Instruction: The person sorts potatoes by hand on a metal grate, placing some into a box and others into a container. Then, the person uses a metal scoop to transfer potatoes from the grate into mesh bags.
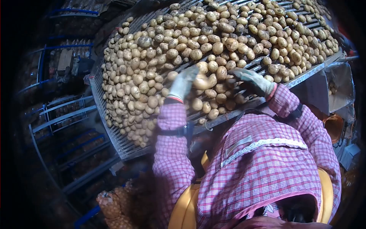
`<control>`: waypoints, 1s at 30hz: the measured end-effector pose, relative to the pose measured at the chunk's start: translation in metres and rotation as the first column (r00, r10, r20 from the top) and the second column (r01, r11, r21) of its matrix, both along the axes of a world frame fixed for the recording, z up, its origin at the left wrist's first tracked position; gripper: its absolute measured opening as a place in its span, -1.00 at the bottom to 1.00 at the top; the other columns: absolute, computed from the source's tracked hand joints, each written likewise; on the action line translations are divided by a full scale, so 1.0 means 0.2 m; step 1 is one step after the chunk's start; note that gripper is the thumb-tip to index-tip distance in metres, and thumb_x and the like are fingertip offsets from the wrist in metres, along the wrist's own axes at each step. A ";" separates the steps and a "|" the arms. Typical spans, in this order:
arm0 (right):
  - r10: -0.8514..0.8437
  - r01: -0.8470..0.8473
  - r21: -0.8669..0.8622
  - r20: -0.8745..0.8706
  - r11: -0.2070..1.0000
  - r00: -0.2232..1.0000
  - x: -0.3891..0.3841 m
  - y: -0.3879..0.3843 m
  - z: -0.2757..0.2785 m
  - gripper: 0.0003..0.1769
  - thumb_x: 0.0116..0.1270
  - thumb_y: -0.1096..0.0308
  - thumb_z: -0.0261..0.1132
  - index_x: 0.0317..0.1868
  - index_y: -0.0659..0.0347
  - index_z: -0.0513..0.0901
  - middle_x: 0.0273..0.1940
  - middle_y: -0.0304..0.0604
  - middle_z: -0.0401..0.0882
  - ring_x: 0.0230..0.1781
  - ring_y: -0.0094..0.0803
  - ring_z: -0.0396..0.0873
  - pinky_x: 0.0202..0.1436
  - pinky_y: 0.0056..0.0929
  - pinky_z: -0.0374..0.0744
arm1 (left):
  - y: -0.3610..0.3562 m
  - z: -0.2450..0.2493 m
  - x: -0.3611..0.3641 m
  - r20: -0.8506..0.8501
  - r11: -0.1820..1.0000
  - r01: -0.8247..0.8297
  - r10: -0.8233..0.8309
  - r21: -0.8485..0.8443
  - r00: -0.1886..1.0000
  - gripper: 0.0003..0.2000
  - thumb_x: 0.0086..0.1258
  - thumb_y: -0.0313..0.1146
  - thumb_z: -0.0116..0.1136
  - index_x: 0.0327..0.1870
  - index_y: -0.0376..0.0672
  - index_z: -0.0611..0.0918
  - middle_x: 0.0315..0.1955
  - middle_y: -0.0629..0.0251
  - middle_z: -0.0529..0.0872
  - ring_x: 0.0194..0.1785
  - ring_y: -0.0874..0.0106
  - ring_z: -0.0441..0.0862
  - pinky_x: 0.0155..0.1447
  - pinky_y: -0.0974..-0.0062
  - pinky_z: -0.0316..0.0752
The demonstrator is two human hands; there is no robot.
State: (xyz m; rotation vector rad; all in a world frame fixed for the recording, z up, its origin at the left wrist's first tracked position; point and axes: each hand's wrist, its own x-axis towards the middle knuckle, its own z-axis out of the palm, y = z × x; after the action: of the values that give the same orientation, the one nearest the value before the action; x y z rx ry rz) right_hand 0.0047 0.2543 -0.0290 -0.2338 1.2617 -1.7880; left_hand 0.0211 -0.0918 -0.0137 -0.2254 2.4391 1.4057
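Note:
Potatoes [135, 91] lie in a thick layer on a slatted metal table [106, 120]. My left hand [183, 82], in a pale glove, is over the near middle of the pile, smeared by motion. A blurred potato [201, 81] sits against its inner side, and the fingers appear curled round it. To the right, my right hand [252, 79], in a pale glove with dark fingertips, reaches left over the potatoes near the front edge. Its fingers are apart, with no potato seen between them. Shadow partly hides its fingertips.
The table's metal front rail [301, 78] runs close to my body. A cardboard box [340, 87] with a plastic liner stands at the right. At lower left are blue-and-grey metal frames [63, 122] and a net sack [114, 206] of potatoes.

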 end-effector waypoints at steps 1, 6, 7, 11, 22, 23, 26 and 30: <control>-0.018 0.016 -0.009 -0.566 1.000 0.825 0.01 -0.07 -0.18 -0.48 0.56 0.21 0.17 0.45 0.14 0.43 0.37 -0.11 0.40 0.17 -0.37 0.62 -0.02 -0.47 0.69 | 0.15 0.15 0.03 0.052 0.999 -0.004 0.001 0.053 0.999 -0.34 0.50 0.20 0.12 0.31 -0.25 0.59 0.19 0.08 0.68 0.32 0.30 0.53 0.46 0.36 0.32; -0.109 0.103 0.034 0.265 0.994 0.958 -0.01 -0.11 -0.09 -0.65 0.39 0.22 0.30 0.11 0.16 0.60 -0.01 -0.17 0.65 -0.01 -0.17 0.62 0.07 -0.25 0.56 | 0.20 0.12 -0.06 -0.333 0.849 -0.100 -0.093 -0.519 0.938 -0.56 0.41 -0.14 0.20 0.21 -0.21 0.66 -0.05 0.05 0.78 0.02 0.07 0.73 0.19 0.27 0.59; -0.114 0.138 0.031 -0.406 0.990 0.907 0.01 -0.07 -0.12 -0.65 0.39 0.17 0.32 0.09 0.15 0.61 -0.03 -0.16 0.65 -0.03 -0.19 0.62 0.04 -0.25 0.56 | 0.19 0.04 -0.09 -0.231 0.744 0.021 -0.235 -0.668 0.944 -0.53 0.34 -0.16 0.22 0.24 -0.14 0.64 -0.03 0.04 0.76 0.07 0.03 0.69 0.25 0.20 0.55; -0.194 0.198 -0.014 -0.284 0.980 0.939 0.03 0.04 -0.07 -0.55 0.44 -0.07 0.31 0.00 0.16 0.67 -0.21 -0.17 0.71 -0.20 -0.34 0.68 -0.12 -0.40 0.63 | 0.27 -0.20 -0.10 -0.099 0.501 0.103 -0.360 -0.859 0.928 -0.37 0.14 -0.20 0.29 0.34 0.11 0.53 0.11 0.08 0.66 0.33 0.08 0.51 0.42 -0.05 0.33; -0.225 0.576 -0.403 0.645 0.712 0.730 -0.08 0.36 -0.01 -0.25 0.61 -0.20 -0.03 0.41 0.33 0.43 0.29 0.14 0.57 0.23 -0.01 0.62 0.37 -0.10 0.58 | 0.82 0.22 -0.17 0.412 0.688 -0.253 -0.073 0.680 0.908 -0.39 0.38 0.30 0.21 0.05 -0.15 0.63 -0.31 0.37 0.70 -0.39 0.47 0.59 -0.34 0.57 0.51; -0.220 0.594 -0.426 0.655 0.683 0.723 -0.09 0.38 -0.03 -0.28 0.62 -0.18 -0.03 0.40 0.33 0.43 0.30 0.11 0.57 0.25 -0.08 0.62 0.36 -0.12 0.58 | 0.93 0.22 -0.16 0.464 0.655 -0.291 -0.102 0.697 0.880 -0.37 0.39 0.32 0.19 0.09 -0.14 0.62 -0.29 0.37 0.70 -0.39 0.48 0.59 -0.36 0.56 0.50; -0.234 0.570 -0.451 0.606 0.687 0.761 -0.08 0.47 0.04 -0.27 0.66 -0.12 -0.12 0.44 0.41 0.37 0.34 0.03 0.55 0.34 -0.26 0.54 0.43 -0.22 0.51 | 1.25 0.27 -0.15 0.439 0.747 -0.233 -0.086 0.622 0.894 -0.34 0.49 0.33 0.03 0.17 -0.16 0.62 -0.17 0.31 0.75 -0.27 0.47 0.72 -0.39 0.60 0.56; -0.260 0.617 -0.539 0.594 0.573 0.761 -0.01 0.67 0.01 -0.24 0.61 -0.17 -0.08 0.49 0.32 0.34 0.37 0.07 0.50 0.36 -0.18 0.53 0.47 -0.09 0.47 | 1.38 0.19 -0.32 0.402 0.948 0.309 -0.255 -0.073 0.879 -0.31 0.60 0.27 -0.19 0.04 -0.30 0.67 -0.37 0.08 0.81 -0.36 0.26 0.79 -0.40 0.29 0.63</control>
State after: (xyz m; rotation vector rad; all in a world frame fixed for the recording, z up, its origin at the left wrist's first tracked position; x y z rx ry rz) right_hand 0.0024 0.3873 -0.0272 0.1166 0.2086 -2.5533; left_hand -0.0420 0.1841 0.0240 -0.1516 2.1328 0.9642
